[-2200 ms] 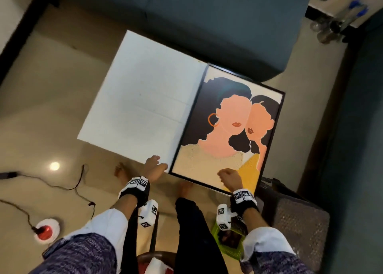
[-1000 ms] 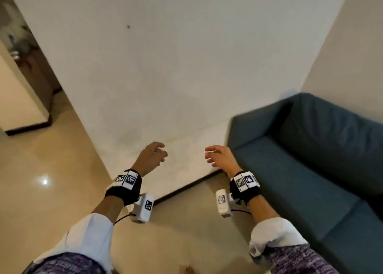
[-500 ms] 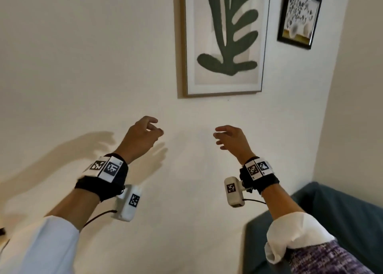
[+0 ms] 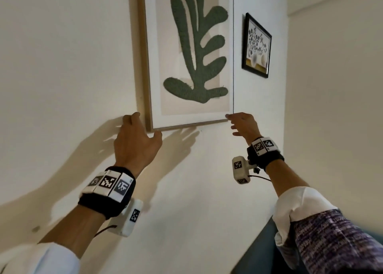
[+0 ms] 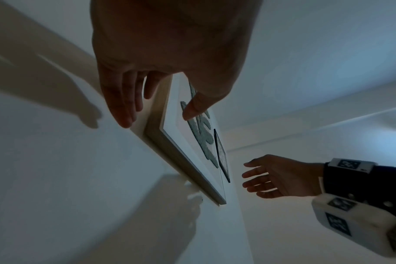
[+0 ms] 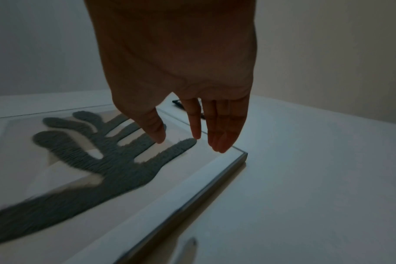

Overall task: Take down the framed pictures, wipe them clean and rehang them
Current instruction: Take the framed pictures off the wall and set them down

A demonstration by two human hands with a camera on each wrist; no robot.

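A large leaf picture [image 4: 190, 56] in a light wooden frame hangs on the white wall. My left hand [image 4: 138, 132] is at its lower left corner. In the left wrist view the fingers [image 5: 122, 107] lie fairly straight along the frame's outer side, and the thumb reaches across the front of the leaf picture [image 5: 176, 142]. My right hand [image 4: 238, 124] is at the lower right corner with fingers extended, the index tip touching the frame's edge. In the right wrist view the right hand [image 6: 181, 71] hovers over the leaf picture [image 6: 102, 160] at that corner, holding nothing.
A small black-framed picture [image 4: 257, 45] of flowers in a vase hangs to the right, near the room corner. A dark blue sofa [image 4: 259, 253] sits below my right arm. The wall to the left of the leaf picture is bare.
The view swung from a portrait picture lying on a low table up the wall. Both hands rose, empty, from below the leaf picture to its two bottom corners.
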